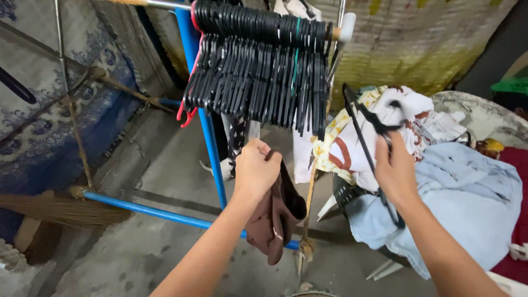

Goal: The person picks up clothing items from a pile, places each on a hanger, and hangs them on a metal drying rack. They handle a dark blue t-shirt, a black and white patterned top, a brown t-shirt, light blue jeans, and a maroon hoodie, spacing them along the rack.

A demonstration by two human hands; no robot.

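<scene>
Hands: two, both bare, reaching up from the lower edge of the frame.
Left hand [256, 168]: centre of frame, fingers closed around the top of a dark brown garment [275, 220].
Brown garment: one; hanging limp below the fist, long axis near vertical, lower end pointing at the floor, slightly right of the forearm.
Right hand [395, 173]: right of centre, fingers gripping a single black hanger [369, 124].
Held hanger: one; tilted, long axis running from upper left to lower right, one end up near the rack, the other end showing below the wrist; hook end cannot be told.
Hangers on rail: one dense bunch of black hangers [258, 66], too many and too overlapped to count, at upper centre; a single pink-red hanger [186, 113] at the bunch's left edge.
Rail and frame: blue metal rack [212, 143], upright post just left of the left hand, lower bar crossing behind the forearm.
Laundry: pile of clothes [473, 192] at right, pale blue fabric in front, white printed cloth behind the held hanger.
Broom [60, 209]: one, lying at lower left, head touching the blue bar.
Floor [165, 170]: grey concrete.
In the way: hanging black bunch directly above both hands; white cloth close behind the held hanger.
</scene>
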